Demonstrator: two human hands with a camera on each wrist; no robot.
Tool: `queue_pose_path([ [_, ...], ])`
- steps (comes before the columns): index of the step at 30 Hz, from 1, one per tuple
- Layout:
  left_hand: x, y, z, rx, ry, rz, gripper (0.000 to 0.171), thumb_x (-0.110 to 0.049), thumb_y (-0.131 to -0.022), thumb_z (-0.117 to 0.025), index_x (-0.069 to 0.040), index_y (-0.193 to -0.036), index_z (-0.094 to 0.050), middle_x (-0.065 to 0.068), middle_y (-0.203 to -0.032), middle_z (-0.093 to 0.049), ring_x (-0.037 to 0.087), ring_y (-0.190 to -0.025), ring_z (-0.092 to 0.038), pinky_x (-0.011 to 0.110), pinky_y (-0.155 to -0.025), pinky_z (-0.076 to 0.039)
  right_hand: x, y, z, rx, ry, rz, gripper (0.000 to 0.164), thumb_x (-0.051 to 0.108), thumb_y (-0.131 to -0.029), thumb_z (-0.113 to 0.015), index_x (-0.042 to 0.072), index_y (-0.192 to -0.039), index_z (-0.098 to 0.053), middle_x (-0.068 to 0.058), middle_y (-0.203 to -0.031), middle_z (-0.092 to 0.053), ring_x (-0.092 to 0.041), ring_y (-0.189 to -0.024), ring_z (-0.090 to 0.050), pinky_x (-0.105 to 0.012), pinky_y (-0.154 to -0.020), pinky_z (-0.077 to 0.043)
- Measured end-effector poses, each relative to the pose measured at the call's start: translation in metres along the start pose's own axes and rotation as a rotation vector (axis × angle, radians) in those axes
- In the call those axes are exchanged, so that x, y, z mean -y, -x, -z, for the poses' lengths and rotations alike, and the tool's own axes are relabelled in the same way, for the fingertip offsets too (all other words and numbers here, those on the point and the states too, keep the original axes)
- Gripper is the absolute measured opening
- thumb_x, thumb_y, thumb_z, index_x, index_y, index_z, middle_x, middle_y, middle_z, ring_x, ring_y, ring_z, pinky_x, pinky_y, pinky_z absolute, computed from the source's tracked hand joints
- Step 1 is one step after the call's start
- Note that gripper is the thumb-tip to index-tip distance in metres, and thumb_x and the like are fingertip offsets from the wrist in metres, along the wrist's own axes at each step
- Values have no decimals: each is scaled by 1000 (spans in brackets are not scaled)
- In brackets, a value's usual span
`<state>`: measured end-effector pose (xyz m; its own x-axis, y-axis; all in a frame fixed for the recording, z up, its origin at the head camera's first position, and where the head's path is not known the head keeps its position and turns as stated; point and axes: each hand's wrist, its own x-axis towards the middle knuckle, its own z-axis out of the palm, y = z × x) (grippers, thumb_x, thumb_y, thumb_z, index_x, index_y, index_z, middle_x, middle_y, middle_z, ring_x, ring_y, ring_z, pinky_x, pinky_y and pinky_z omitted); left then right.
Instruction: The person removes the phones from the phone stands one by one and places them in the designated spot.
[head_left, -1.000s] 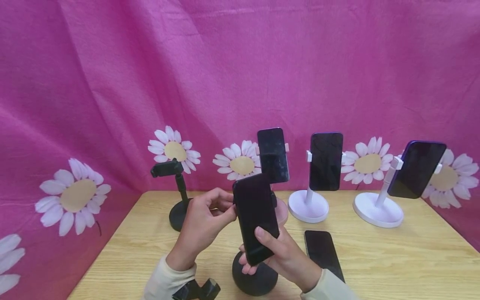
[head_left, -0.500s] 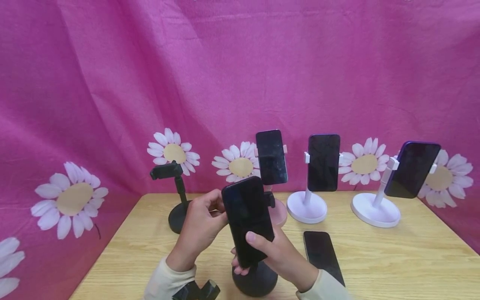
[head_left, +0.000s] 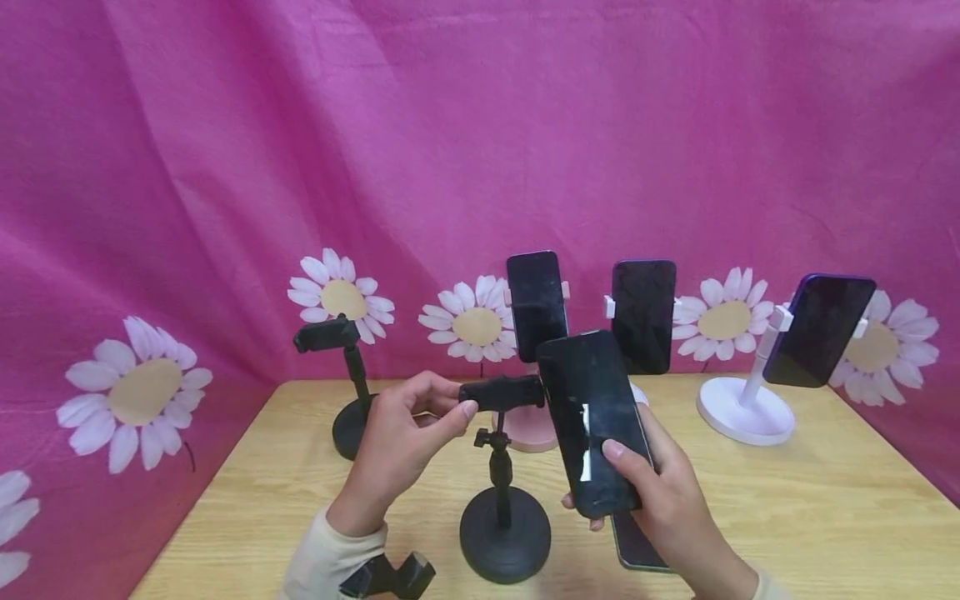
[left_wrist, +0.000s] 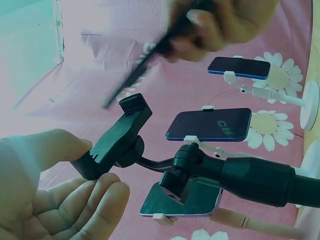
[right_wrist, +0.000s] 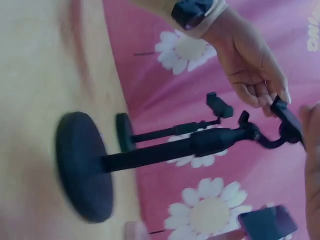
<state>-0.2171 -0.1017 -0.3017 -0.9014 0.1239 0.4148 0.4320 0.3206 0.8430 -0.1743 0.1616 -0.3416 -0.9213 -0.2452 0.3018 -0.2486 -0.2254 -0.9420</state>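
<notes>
My left hand point(head_left: 401, 450) pinches the left end of the clamp point(head_left: 501, 393) on a black phone stand, thumb in front and fingers behind. The stand's round base point(head_left: 505, 537) rests upright on the table. In the left wrist view the clamp point(left_wrist: 120, 135) has no phone in its cradle. Just right of it, my right hand point(head_left: 675, 500) grips a black smartphone point(head_left: 585, 408), thumb across the dark screen, the phone tilted. The left wrist view has this phone point(left_wrist: 145, 67) nearly edge-on and blurred beyond the clamp.
Behind stand a second black stand point(head_left: 358, 425) with a bare clamp, a phone point(head_left: 536, 300) on a pink stand, and phones point(head_left: 643, 312) point(head_left: 817, 329) on white stands. Another phone point(head_left: 633, 542) lies on the table, partly hidden by the right hand. A pink flowered cloth point(head_left: 480, 150) hangs behind.
The right hand has drawn the smartphone from in front of the black stand's clamp off to the right, uncovering the clamp and stem. The left hand stays at the clamp's left end.
</notes>
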Motion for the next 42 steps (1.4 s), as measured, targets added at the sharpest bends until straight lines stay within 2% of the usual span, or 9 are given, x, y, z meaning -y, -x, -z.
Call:
queue_pose_path([
  [2, 0, 0, 1, -2, -3, 1, 19, -15, -81, -79, -11, -97, -69, 1, -81, -68, 14, -71, -67, 32, -76, -56, 1, 2, 4, -81, 78, -98, 44, 21, -102, -46, 18, -143, -29, -16, -121, -58, -42, -88, -68, -47, -68, -57],
  [7, -1, -1, 2, -1, -4, 5, 19, -15, -81, -79, -11, -97, -69, 2, -81, -68, 15, -71, -67, 32, -76, -56, -11, 1, 14, -124, 132, -213, 48, 22, -100, -54, 10, -141, -33, -24, -120, -58, -37, -88, -68, -52, -68, -56],
  [15, -1, 3, 2, -5, 2, 26, 20, -15, -80, -79, -10, -97, -69, 2, -82, -68, 15, -73, -67, 31, -76, -56, -49, -2, 23, -150, 589, -344, 22, 15, -98, -46, -2, -111, -52, -13, -69, -59, -24, -45, -60, -38, -38, -50],
  [22, -2, 4, 1, -4, 2, 13, 20, -15, -80, -79, -9, -97, -69, 2, -82, -69, 14, -74, -67, 28, -75, -56, -66, 0, 28, 11, 561, -384, 19, 9, -95, -48, -9, -101, -47, -16, -74, -57, -26, -49, -65, -40, -45, -54],
  [28, -1, 4, -1, 7, 23, 29, 20, -15, -80, -79, -9, -96, -69, 2, -81, -69, 15, -72, -68, 28, -75, -56, -77, 6, 24, 1, 654, -353, 25, 6, -92, -59, -12, -105, -49, -15, -79, -59, -22, -56, -66, -34, -45, -54],
  [33, 0, 3, -2, 9, 26, 20, 19, -15, -81, -79, -9, -95, -68, 3, -81, -69, 15, -72, -68, 29, -76, -56, -78, 3, 21, -65, 1010, -273, 58, 14, -80, -78, -7, -125, -47, -13, -79, -66, -18, -69, -64, -40, -67, -56],
  [36, 0, 3, -2, 9, 25, 14, 19, -15, -81, -79, -9, -95, -68, 3, -81, -69, 15, -72, -68, 29, -75, -56, -76, 1, 20, -12, 1113, -370, 89, 31, -70, -86, 0, -139, -41, -20, -105, -66, -27, -92, -62, -53, -88, -48],
  [39, -1, 1, -1, 10, 25, 7, 20, -15, -81, -79, -9, -96, -68, 4, -82, -68, 15, -72, -68, 29, -75, -56, -76, 0, 19, 72, 1128, -512, 108, 49, -60, -88, 3, -143, -39, -26, -126, -56, -38, -109, -56, -63, -94, -41],
  [42, -2, 1, -1, 7, 19, 0, 20, -15, -81, -79, -9, -96, -68, 4, -82, -68, 15, -72, -68, 29, -76, -56, -77, 2, 17, 123, 1186, -538, 115, 59, -56, -86, 2, -144, -39, -26, -122, -56, -39, -103, -56, -63, -91, -43],
])
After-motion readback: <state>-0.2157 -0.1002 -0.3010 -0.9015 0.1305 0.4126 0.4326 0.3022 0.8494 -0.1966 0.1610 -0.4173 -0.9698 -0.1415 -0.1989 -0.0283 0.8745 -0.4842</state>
